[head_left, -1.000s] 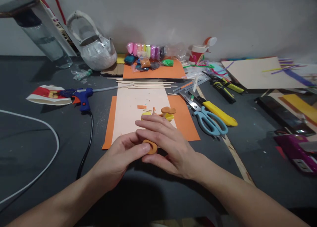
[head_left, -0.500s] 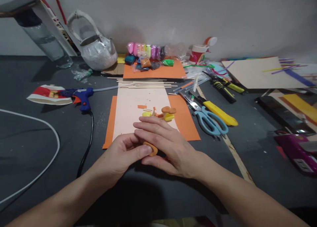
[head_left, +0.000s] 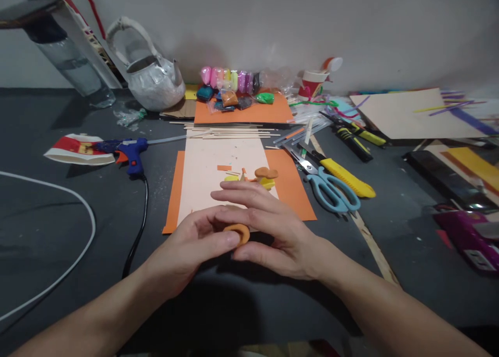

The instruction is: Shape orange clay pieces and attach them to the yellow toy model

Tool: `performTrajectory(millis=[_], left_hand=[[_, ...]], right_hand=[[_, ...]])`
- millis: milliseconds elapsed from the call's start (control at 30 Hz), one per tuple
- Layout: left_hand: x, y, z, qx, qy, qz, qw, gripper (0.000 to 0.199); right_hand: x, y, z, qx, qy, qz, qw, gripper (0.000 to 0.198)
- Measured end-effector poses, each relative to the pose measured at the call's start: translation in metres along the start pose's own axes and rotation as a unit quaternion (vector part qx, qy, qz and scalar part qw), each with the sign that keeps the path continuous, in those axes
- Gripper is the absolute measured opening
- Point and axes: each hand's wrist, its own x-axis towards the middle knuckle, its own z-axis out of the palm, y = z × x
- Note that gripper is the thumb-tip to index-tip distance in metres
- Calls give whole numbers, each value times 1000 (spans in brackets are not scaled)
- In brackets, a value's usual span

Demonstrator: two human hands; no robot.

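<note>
Between both hands is a small piece of orange modelling clay (head_left: 243,234) with a hollow in its top. My left hand (head_left: 198,237) grips it, the thumb pressed into the hollow. Around its right side curl the fingers and thumb of my right hand (head_left: 273,229), partly hiding it. Just past my fingertips, orange clay shapes (head_left: 266,173) and yellow clay (head_left: 267,183) sit on a pale sheet (head_left: 210,175). Another yellow piece (head_left: 231,178) is mostly covered by my right hand.
A blue glue gun (head_left: 134,154) with a black cord lies left. Blue-handled scissors (head_left: 333,190), a yellow cutter (head_left: 346,177) and pliers (head_left: 351,141) lie right. Behind are a silver kettle (head_left: 156,84), thin wooden sticks (head_left: 234,133) and bagged clay (head_left: 230,79).
The clay piece has turned so its hollow faces up more, with my left thumb now inside it. My right hand has shifted slightly right, and its thumb has moved away from the left one.
</note>
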Motion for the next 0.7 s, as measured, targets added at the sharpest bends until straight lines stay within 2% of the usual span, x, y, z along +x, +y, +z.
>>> performTrajectory(millis=[100, 200, 367, 700], left_hand=[[1, -2, -1, 5, 23, -1, 1000, 13], [2, -3, 1, -15, 37, 15, 999, 14], [2, -2, 3, -38, 24, 21, 999, 10], [3, -5, -2, -1, 41, -12, 999, 14]], right_hand=[[0, 0, -1, 16, -12, 7, 1000, 44], [-2, 3, 2, 7, 11, -3, 1000, 56], [-4, 5, 6, -60, 22, -21, 998, 40], [0, 4, -1, -63, -13, -37, 997, 49]])
